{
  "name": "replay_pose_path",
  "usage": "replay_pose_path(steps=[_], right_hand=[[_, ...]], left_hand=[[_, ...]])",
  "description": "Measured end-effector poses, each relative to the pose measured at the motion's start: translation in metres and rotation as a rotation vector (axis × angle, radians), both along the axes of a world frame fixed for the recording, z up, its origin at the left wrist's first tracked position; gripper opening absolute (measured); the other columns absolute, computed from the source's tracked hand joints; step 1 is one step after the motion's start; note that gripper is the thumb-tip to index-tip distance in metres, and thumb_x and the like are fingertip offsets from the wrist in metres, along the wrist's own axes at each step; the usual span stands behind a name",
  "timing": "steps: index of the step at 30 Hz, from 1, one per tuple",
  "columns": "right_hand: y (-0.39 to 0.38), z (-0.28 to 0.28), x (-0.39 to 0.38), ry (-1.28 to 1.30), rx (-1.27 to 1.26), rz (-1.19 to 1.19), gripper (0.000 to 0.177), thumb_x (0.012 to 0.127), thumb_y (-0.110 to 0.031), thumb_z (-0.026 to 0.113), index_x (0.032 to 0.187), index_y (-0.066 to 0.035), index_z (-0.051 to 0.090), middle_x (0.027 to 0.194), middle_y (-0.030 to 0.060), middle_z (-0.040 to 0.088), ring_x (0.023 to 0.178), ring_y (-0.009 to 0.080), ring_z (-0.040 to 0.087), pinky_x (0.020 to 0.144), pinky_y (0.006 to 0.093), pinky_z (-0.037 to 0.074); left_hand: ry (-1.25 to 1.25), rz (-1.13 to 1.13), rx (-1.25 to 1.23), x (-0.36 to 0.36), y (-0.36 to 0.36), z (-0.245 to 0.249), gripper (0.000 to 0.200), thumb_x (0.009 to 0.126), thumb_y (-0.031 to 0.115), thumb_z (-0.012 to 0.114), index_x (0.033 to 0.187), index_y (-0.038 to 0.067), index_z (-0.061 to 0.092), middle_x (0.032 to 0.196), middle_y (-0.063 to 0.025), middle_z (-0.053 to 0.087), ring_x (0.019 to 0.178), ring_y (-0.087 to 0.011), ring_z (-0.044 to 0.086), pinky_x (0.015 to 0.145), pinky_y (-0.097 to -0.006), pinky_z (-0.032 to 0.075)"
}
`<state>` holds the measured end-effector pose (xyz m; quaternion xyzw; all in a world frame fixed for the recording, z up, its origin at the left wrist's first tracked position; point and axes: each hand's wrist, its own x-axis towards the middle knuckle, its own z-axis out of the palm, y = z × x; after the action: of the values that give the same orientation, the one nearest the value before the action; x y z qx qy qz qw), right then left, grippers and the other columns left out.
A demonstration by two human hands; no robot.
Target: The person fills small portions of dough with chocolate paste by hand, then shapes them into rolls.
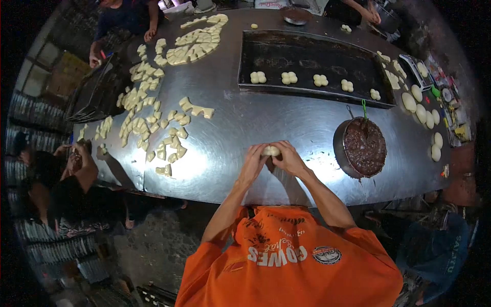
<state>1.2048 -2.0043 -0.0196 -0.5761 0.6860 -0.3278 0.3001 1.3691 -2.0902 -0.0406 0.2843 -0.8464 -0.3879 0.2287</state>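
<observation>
Over the near middle of the metal table, my left hand and my right hand meet around a small cluster of pale dough balls. The fingers of both hands close on its two sides, and they hide part of it. Beyond my hands is a large black baking tray with several dough clusters in a row along its near side. To the right of my hands stands a round pan of dark brown filling, with a green-handled tool stuck in it.
Many cut dough pieces lie across the left side. Large dough balls sit at the right edge near a scale. Co-workers' hands show at the left, far left and far right. Dark trays are stacked at left.
</observation>
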Motion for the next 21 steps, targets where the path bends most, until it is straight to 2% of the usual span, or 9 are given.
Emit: replay_pose_path(steps=[4, 6, 7, 8, 10, 14, 15, 20, 21], right_hand=[[0.013, 0.009, -0.002, 0.040, 0.085, 0.080, 0.064, 0.080, -0.011, 0.070, 0.140, -0.001, 0.048, 0.137, 0.0187, 0.053, 0.128, 0.0338, 0.049, 0.110, 0.0406, 0.039], [0.030, 0.017, 0.002, -0.030, 0.068, -0.128, 0.082, 0.083, -0.016, 0.069, 0.153, -0.004, 0.028, 0.152, 0.0223, 0.037, 0.143, 0.0342, 0.034, 0.118, 0.0407, 0.030], [0.033, 0.015, 0.001, -0.251, 0.241, -0.184, 0.085, 0.089, -0.020, 0.065, 0.157, -0.004, 0.016, 0.158, 0.0236, 0.027, 0.148, 0.0317, 0.024, 0.120, 0.0401, 0.024], [0.033, 0.010, 0.006, -0.253, 0.247, -0.186, 0.085, 0.089, -0.020, 0.065, 0.157, -0.004, 0.016, 0.158, 0.0236, 0.027, 0.148, 0.0317, 0.024, 0.120, 0.0401, 0.024], [0.032, -0.002, 0.025, -0.768, 0.189, -0.195, 0.078, 0.094, -0.022, 0.059, 0.156, -0.001, 0.016, 0.157, 0.0234, 0.029, 0.146, 0.0304, 0.031, 0.118, 0.0381, 0.028], [0.026, 0.036, 0.010, -0.515, 0.278, -0.188, 0.071, 0.094, -0.019, 0.057, 0.154, -0.001, 0.024, 0.147, 0.0226, 0.045, 0.138, 0.0364, 0.042, 0.114, 0.0380, 0.032], [0.033, 0.014, 0.007, -0.175, 0.148, -0.186, 0.070, 0.092, -0.019, 0.058, 0.152, 0.001, 0.027, 0.149, 0.0218, 0.041, 0.141, 0.0373, 0.038, 0.114, 0.0416, 0.034], [0.018, 0.013, 0.035, -0.012, 0.197, -0.155, 0.079, 0.087, -0.016, 0.065, 0.152, 0.000, 0.025, 0.156, 0.0265, 0.023, 0.141, 0.0444, 0.026, 0.110, 0.0489, 0.038], [0.010, 0.008, 0.041, 0.091, 0.172, -0.130, 0.082, 0.085, -0.016, 0.067, 0.153, -0.002, 0.024, 0.153, 0.0277, 0.026, 0.135, 0.0457, 0.030, 0.107, 0.0493, 0.041]], left_hand=[[-0.029, -0.058, -0.030, 0.010, 0.008, -0.007, 0.069, 0.080, 0.004, 0.076, 0.142, 0.004, 0.046, 0.140, -0.0162, 0.052, 0.122, -0.0348, 0.053, 0.104, -0.0426, 0.044], [0.022, 0.092, 0.022, 0.017, 0.020, 0.005, 0.088, 0.081, 0.005, 0.076, 0.154, 0.007, 0.026, 0.149, -0.0207, 0.042, 0.134, -0.0363, 0.045, 0.109, -0.0436, 0.041], [0.024, 0.091, 0.020, 0.015, 0.017, 0.002, 0.088, 0.081, 0.005, 0.076, 0.154, 0.007, 0.026, 0.149, -0.0207, 0.042, 0.134, -0.0363, 0.045, 0.109, -0.0436, 0.041], [0.028, 0.008, 0.183, 0.014, 0.020, -0.002, 0.093, 0.082, 0.005, 0.075, 0.156, 0.008, 0.018, 0.152, -0.0224, 0.038, 0.137, -0.0370, 0.041, 0.111, -0.0437, 0.038], [0.030, -0.072, 0.361, 0.011, 0.028, -0.008, 0.098, 0.083, 0.005, 0.074, 0.158, 0.008, 0.011, 0.154, -0.0240, 0.034, 0.141, -0.0376, 0.037, 0.114, -0.0439, 0.036], [0.059, -0.117, 0.450, 0.018, 0.017, 0.000, 0.096, 0.084, 0.005, 0.073, 0.156, 0.001, 0.010, 0.156, -0.0267, 0.028, 0.142, -0.0383, 0.035, 0.116, -0.0400, 0.032], [0.018, -0.017, 0.295, 0.028, 0.014, 0.004, 0.096, 0.084, 0.007, 0.074, 0.155, -0.002, 0.010, 0.156, -0.0276, 0.028, 0.143, -0.0379, 0.033, 0.116, -0.0401, 0.031], [-0.019, 0.276, 0.236, 0.052, -0.017, 0.018, 0.087, 0.086, 0.014, 0.074, 0.151, -0.010, 0.020, 0.157, -0.0294, 0.024, 0.146, -0.0388, 0.026, 0.119, -0.0417, 0.027], [-0.043, 0.339, 0.077, 0.054, -0.022, 0.002, 0.074, 0.089, 0.015, 0.071, 0.147, -0.008, 0.032, 0.150, -0.0293, 0.036, 0.137, -0.0402, 0.042, 0.113, -0.0408, 0.037]])
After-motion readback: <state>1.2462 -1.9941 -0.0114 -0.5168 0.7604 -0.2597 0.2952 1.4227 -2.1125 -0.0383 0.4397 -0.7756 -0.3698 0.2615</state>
